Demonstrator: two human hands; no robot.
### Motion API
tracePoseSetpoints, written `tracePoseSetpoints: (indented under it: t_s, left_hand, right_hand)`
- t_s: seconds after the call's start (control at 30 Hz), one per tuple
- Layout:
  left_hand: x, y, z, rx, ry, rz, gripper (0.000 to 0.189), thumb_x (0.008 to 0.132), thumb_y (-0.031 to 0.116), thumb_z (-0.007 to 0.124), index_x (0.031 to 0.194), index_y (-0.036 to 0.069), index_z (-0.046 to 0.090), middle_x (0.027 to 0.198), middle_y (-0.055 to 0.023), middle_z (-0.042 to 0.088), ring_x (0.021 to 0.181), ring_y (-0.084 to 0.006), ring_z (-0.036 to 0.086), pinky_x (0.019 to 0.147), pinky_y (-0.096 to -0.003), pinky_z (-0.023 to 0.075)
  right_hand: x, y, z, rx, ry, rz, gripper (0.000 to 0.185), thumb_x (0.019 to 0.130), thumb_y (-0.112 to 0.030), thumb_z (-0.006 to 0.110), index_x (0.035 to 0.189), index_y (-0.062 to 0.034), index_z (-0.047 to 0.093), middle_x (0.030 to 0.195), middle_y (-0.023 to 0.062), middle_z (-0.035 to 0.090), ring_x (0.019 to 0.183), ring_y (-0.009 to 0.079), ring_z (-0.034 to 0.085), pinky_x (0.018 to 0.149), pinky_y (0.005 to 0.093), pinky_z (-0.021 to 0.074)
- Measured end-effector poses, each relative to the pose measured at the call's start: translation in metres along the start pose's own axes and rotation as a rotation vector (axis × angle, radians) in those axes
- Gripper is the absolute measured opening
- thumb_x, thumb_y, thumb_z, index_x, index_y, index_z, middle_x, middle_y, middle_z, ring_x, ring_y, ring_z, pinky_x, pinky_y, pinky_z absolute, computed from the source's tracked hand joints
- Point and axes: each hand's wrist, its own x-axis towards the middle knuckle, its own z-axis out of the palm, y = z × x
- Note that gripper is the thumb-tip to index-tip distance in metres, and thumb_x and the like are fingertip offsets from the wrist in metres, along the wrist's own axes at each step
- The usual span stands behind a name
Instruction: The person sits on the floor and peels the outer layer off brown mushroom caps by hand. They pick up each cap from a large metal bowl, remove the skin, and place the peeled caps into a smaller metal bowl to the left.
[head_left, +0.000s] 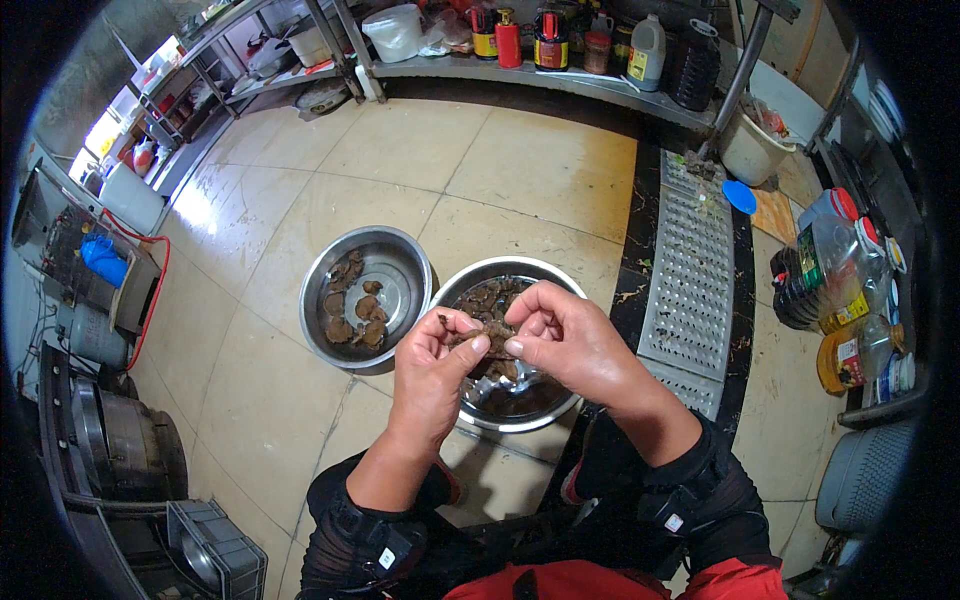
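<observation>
Between the fingertips of my left hand (437, 354) and my right hand (568, 337) is a brown, crinkled piece that looks like wood ear mushroom (495, 341). Thumbs and fingers of both hands pinch it from either side. Right below them, a metal basin (574, 276) on the floor holds dark water with many brown mushroom pieces (491, 294); my hands hide part of it. To its left stands a second metal basin (309, 289), where several brown pieces (367, 307) lie spread over the bottom.
A perforated metal drain cover (686, 285) runs along the floor at right. Large oil bottles (847, 255) stand beyond it, near a white bucket (754, 146). Sauce bottles (551, 45) line a low metal shelf (450, 69) at the back. A grey crate (225, 547) sits at lower left.
</observation>
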Motion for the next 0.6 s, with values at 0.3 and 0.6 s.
tracePoseSetpoints:
  t_s: [0.3,0.6]
  left_hand:
    - [-0.0015,-0.0035,0.0008,-0.031,0.012,-0.032,0.015,0.091,0.015,0.053,0.088,0.0,0.056,0.087,-0.0067,0.061,0.078,-0.011,0.056,0.074,-0.0252,0.045]
    - [-0.0037,-0.001,0.0036,0.192,-0.104,-0.114,0.021,0.075,-0.001,0.066,0.095,0.002,0.057,0.087,-0.0007,0.059,0.08,-0.0075,0.055,0.073,-0.0218,0.0454]
  right_hand:
    - [-0.0027,-0.0022,-0.0007,-0.044,-0.048,0.011,0.008,0.078,-0.006,0.06,0.083,-0.0002,0.058,0.064,0.0011,0.054,0.064,0.0052,0.049,0.056,0.0238,0.0414]
    - [-0.0016,0.0029,-0.0029,-0.106,-0.011,-0.052,0.01,0.079,-0.009,0.058,0.082,0.0001,0.059,0.065,0.0043,0.056,0.063,0.0086,0.051,0.057,0.0268,0.0422]
